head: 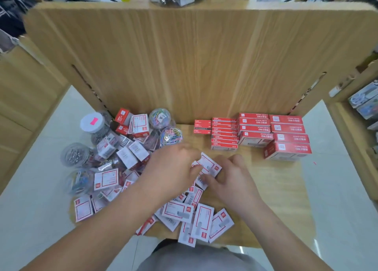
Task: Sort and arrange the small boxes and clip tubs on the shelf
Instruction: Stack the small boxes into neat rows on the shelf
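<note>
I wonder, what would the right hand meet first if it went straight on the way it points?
Likely the left hand, just across the white box that the right hand also grips; depth unclear.

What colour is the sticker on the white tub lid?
Bright pink sticker, clearest in the head view.

Wood-grain shelf (266, 189), clear plastic tubs (74, 155)

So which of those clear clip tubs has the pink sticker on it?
The white-lidded tub, farthest back on the left, full of silvery clips. It alone has a pink sticker on top; the other tubs show none.
</note>
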